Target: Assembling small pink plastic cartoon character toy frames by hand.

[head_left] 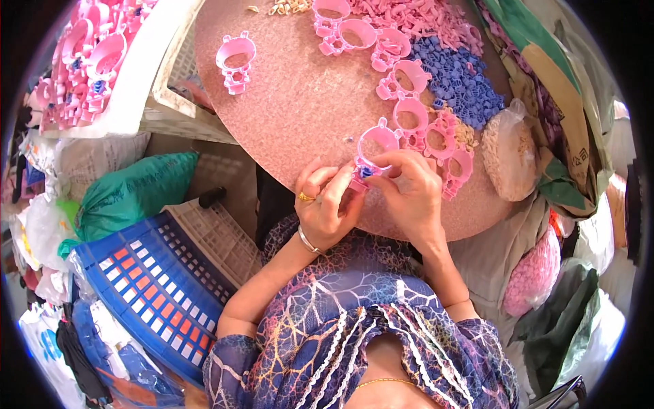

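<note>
Two bare hands meet over the near edge of a rounded, pinkish speckled table (293, 92). The left hand (328, 204) pinches the lower end of a pink plastic ring-shaped frame (379, 131); the right hand (412, 194) grips it too, thumb and forefinger narrow beside a small blue insert (366, 172). Similar pink frames (389, 87) curve rightward near piled blue parts (460, 85)

Left head-worn fisheye: faces down, tabletop (293, 116) near below.
</note>
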The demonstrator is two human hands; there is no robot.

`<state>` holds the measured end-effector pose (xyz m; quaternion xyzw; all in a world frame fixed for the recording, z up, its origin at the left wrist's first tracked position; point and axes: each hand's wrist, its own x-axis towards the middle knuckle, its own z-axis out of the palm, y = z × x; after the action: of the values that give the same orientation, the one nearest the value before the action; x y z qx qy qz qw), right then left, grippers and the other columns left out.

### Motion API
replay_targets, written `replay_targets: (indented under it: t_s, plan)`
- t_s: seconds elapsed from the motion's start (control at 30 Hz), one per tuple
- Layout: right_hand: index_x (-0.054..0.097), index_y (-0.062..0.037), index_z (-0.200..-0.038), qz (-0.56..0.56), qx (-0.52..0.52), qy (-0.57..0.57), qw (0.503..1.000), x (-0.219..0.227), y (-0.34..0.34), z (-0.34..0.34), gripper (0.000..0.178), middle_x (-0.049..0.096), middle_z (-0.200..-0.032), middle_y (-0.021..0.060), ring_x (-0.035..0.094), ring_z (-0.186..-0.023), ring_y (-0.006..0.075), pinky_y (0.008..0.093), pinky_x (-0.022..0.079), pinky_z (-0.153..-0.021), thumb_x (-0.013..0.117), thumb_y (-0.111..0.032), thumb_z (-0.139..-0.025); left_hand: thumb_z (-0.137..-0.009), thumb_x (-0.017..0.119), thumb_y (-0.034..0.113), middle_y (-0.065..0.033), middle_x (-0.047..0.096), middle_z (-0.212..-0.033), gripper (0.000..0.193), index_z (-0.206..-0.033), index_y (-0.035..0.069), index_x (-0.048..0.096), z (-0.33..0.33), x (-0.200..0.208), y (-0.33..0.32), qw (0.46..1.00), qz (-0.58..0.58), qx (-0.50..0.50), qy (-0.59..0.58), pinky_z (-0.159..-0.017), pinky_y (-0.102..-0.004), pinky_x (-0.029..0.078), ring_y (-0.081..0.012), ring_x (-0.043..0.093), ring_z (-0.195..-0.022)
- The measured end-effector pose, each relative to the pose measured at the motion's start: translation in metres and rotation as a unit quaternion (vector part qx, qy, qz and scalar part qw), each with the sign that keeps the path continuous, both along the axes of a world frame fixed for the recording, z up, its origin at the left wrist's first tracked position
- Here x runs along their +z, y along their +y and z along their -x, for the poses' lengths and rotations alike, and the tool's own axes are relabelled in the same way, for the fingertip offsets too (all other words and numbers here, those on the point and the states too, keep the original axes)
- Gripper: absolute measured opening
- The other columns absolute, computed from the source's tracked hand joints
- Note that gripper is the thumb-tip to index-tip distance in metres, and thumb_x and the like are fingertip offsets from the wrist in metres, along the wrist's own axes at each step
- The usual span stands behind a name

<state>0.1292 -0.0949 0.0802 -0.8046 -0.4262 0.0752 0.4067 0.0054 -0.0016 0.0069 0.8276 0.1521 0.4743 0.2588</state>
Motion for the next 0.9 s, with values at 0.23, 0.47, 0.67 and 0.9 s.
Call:
replay_targets:
  t_s: [0.23, 0.47, 0.67, 0.9]
  plan:
    - [0.071, -0.012, -0.1, 0.041, -0.003, -0.001, 0.999, 0.007, 0.001, 0.006, 0.029, 0.07, -0.091, 0.002, 0.065, -0.081, 0.0198, 0.0351, 0.04, -0.082, 0.082, -0.009, -0.073, -0.072, 0.085, 0.002, -0.0114, 0.073, -0.112, 0.053, -0.117, 0.001, 0.059, 0.001, 0.0, 0.0, 1.0, 0.001, -0.006, 0.002, -0.096, -0.0514, 0.051, -0.0263, 0.065, -0.097]
    - [0.071, -0.0113, -0.104, -0.018, -0.02, 0.019, 0.999, -0.001, 0.002, 0.005, 0.033, 0.067, -0.088, 0.0031, 0.064, -0.082, 0.0223, 0.0345, 0.04, -0.083, 0.082, -0.008, -0.073, -0.07, 0.083, 0.0, -0.0108, 0.073, -0.114, 0.051, -0.117, 0.001, 0.062, 0.005, -0.005, 0.003, 0.999, -0.005, -0.028, -0.034, -0.098, -0.0489, 0.05, -0.0232, 0.067, -0.092]
    - [0.071, -0.0101, -0.102, -0.027, -0.018, 0.0, 0.999, -0.001, 0.006, 0.001, 0.033, 0.062, -0.086, 0.0028, 0.06, -0.074, 0.0164, 0.0312, 0.044, -0.071, 0.083, -0.006, -0.072, -0.069, 0.083, -0.002, -0.0118, 0.073, -0.113, 0.053, -0.117, 0.002, 0.062, 0.003, -0.007, 0.005, 0.998, -0.013, -0.046, -0.043, -0.097, -0.0491, 0.05, -0.0236, 0.066, -0.093]
    - [0.072, -0.004, -0.096, -0.141, -0.123, -0.068, 0.98, 0.016, -0.007, -0.029, 0.019, 0.068, -0.092, 0.0093, 0.065, -0.077, 0.0186, 0.0279, 0.053, -0.063, 0.075, 0.006, -0.081, -0.072, 0.086, 0.006, -0.0118, 0.069, -0.101, 0.049, -0.116, 0.001, 0.064, -0.003, 0.003, -0.001, 1.0, -0.002, -0.007, 0.017, -0.097, -0.0514, 0.051, -0.0295, 0.065, -0.095]
